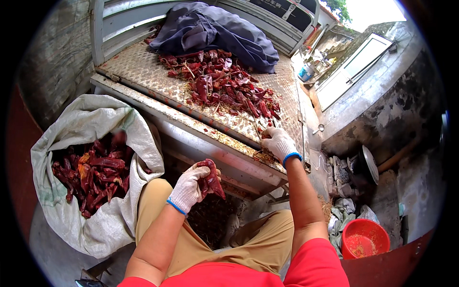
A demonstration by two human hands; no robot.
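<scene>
Gripping w/ L hand (191, 185), in white glove w/ blue cuff: some dried red peppers (209, 181), w/ fingers closed around them, in front of truck bed (136, 67), apart from it. Holding R hand (281, 144), gloved likewise, at near edge of truck bed, toward its R side, w/ fingers bent down just beside loose pepper pile (222, 88); cannot tell whether gripping sth., b/c of hidden tips. More peppers inside white sack (44, 186), in front and to L of truck bed.

Prob. best to take only few peppers at once, w/ soft pinch, b/c of thin, likely brittle skins; to support from below, w/out crushing; to keep wrist clear of truck bed's metal edge, poss. sharp.

Abt. writing: on dark panel (272, 6) behind far end of truck bed, small pale characters, only partly in view, not copied here. On sack, faint greenish patches, w/out legible word. On gloves, no label or brand to be seen.
</scene>
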